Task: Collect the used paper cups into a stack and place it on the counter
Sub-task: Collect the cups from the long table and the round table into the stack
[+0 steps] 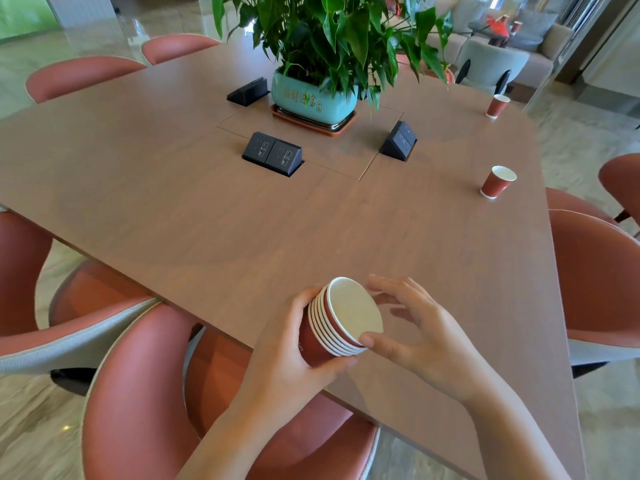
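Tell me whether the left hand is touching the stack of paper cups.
Touching. Head view shows the left hand wrapped round the stack of paper cups.

The left hand [280, 351] covers the cup stack [353, 313] below; the plant [332, 36] is cut off above; planter [311, 102] writing seems blurred.

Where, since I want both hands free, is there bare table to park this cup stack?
Bare wood lies straight ahead, between the stack and the front socket box, and across the whole left side of the table. The strip between the near cup and far cup is free. It is crowded in the middle, round the plant pot.
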The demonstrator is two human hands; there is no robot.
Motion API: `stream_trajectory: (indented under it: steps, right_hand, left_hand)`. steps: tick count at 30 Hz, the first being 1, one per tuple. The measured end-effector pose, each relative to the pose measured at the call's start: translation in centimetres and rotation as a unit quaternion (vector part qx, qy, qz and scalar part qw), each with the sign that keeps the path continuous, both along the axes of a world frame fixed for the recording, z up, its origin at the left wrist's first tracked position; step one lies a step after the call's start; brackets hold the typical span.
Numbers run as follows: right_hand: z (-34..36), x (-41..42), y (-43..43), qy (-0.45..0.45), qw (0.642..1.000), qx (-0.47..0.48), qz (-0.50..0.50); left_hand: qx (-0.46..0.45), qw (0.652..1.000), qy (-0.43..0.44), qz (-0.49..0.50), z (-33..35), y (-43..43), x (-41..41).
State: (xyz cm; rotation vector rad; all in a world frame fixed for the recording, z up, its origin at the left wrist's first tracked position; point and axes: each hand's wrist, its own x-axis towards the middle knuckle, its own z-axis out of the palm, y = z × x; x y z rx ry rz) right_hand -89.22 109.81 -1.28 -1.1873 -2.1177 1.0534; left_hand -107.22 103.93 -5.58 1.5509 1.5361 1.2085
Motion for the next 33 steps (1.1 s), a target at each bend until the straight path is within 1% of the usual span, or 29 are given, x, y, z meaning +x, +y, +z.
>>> stream_trajectory:
  steps: [8, 13, 15, 18, 21, 24, 27, 31, 33]
  right_hand:
    - [-0.1, -0.5, -0.6, 0.026, 0.999, -0.027, -0.001]
    - [-0.2, -1.0, -0.9, 0.036, 0.998, -0.054, -0.014]
    - [-0.2, -1.4, -0.8, 0.033, 0.997, -0.061, -0.016]
    - [-0.3, -1.9, -0.8, 0.034, 0.996, -0.074, -0.02]
    - [-0.7, -2.6, -1.2, 0.042, 0.995, -0.081, -0.027]
    - [-1.2, -3.4, -2.1, 0.064, 0.994, -0.071, -0.052]
    - [-2.1, -4.3, -3.4, 0.076, 0.992, -0.045, -0.089]
    - [-2.9, -4.6, -5.1, 0.067, 0.987, -0.022, -0.145]
    - [-3.2, -4.1, -6.0, 0.039, 0.984, -0.003, -0.175]
  left_hand:
    - [0.0, 1.0, 0.024, -0.009, 0.1, -0.3, -0.5]
    - [-0.012, 1.0, 0.0, -0.018, -0.4, -0.2, -0.8]
    - [-0.009, 1.0, 0.024, -0.008, -0.4, -0.2, -1.1]
    - [0.013, 0.996, 0.086, 0.005, 0.0, -0.4, -1.9]
    - [0.021, 0.994, 0.104, 0.005, 0.0, -0.6, -2.7]
    - [0.022, 0.996, 0.082, 0.0, -0.3, -0.8, -3.3]
    - [-0.002, 1.0, 0.023, -0.021, -0.6, -0.7, -3.4]
    - [-0.015, 0.998, -0.011, -0.059, -0.9, -0.6, -3.2]
    - [-0.029, 0.996, -0.034, -0.079, -1.2, -0.6, -2.9]
